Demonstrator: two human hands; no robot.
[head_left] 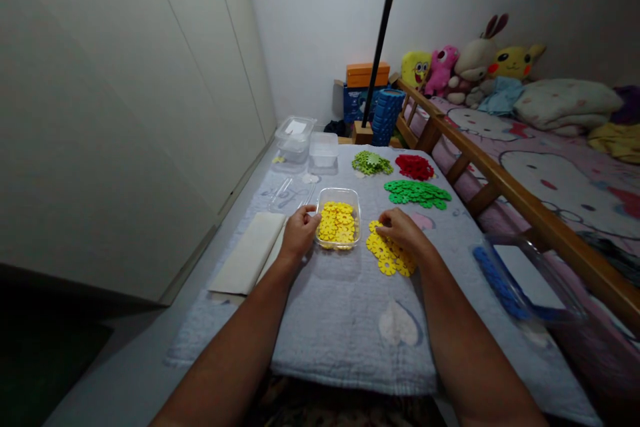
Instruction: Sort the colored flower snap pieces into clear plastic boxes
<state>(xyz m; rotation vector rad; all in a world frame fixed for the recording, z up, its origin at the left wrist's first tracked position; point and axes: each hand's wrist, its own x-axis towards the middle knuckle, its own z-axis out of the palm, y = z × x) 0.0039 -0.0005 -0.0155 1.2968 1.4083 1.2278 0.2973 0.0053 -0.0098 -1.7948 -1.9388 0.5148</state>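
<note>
Yellow pile (387,259) apart from tub rim (359,219)

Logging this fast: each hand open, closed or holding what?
Left hand: partly curled at the box's left rim; firm grip can't be told.
Right hand: bent over the loose yellow pieces; whether it holds one can't be told.

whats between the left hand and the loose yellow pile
Head view: the clear tub of yellow pieces, with the left hand at its edge, then a narrow strip of cloth before the loose yellow pile.
</note>
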